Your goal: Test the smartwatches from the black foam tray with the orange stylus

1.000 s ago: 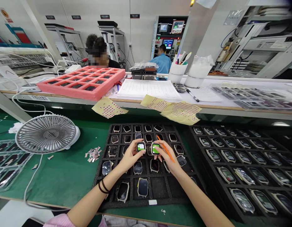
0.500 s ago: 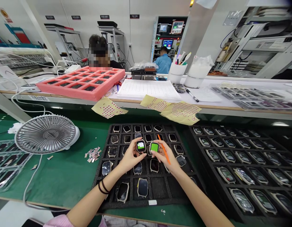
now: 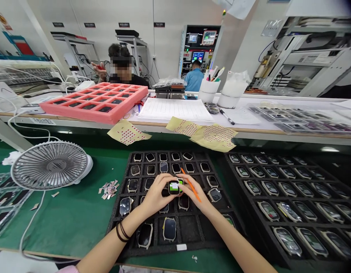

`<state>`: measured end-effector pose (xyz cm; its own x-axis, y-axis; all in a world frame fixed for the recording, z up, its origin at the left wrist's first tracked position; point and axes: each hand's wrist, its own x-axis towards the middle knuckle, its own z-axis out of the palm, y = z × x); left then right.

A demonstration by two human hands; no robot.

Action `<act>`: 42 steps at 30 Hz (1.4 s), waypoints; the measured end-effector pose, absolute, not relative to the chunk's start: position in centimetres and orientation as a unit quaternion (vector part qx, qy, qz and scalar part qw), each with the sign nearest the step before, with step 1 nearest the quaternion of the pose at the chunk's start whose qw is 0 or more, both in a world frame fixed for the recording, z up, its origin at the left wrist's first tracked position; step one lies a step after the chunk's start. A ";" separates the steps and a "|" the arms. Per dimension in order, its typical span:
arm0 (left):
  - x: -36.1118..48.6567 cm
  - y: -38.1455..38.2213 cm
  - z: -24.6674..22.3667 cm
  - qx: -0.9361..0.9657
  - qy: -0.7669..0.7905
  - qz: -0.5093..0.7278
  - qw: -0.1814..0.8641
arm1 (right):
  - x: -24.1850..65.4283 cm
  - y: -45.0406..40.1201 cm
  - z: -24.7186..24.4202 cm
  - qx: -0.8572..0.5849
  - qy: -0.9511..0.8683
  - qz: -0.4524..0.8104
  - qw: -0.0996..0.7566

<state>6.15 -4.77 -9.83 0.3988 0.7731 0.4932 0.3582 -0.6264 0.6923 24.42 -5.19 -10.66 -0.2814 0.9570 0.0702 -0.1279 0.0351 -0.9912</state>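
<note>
My left hand (image 3: 156, 194) is closed around a smartwatch case (image 3: 174, 187) with no strap, its screen lit green and white. Against its right side, my right hand (image 3: 195, 192) grips a second watch, mostly hidden behind the first and the fingers; only a green strip of its screen shows. A thin orange stick (image 3: 191, 184) is also tucked in my right hand. Both hands hover over a black foam tray (image 3: 189, 227) with several dark-screened watch cases in its compartments.
Another dark tray of watches (image 3: 287, 189) lies to the right. A grey fan (image 3: 53, 165) and a heap of small tabs (image 3: 109, 189) are to the left. On the shelf ahead are a pink foam tray (image 3: 115, 116) and paper sheets (image 3: 175, 110); a person sits beyond.
The two watches, held side by side before, have come together, the left one now overlapping the right one. The person beyond the shelf has raised a hand.
</note>
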 end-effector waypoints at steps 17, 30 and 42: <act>5.9 -4.4 -9.5 0.732 0.412 0.465 0.279 | 24.3 -4.8 -10.3 -0.395 -0.499 0.591 0.495; 5.8 -4.6 -9.4 0.831 0.353 0.373 0.215 | 24.5 -5.5 -10.6 -0.377 -0.560 0.582 0.454; 5.8 -5.2 -9.3 0.810 0.374 0.404 0.204 | 24.3 -5.8 -9.7 -0.363 -0.526 0.651 0.410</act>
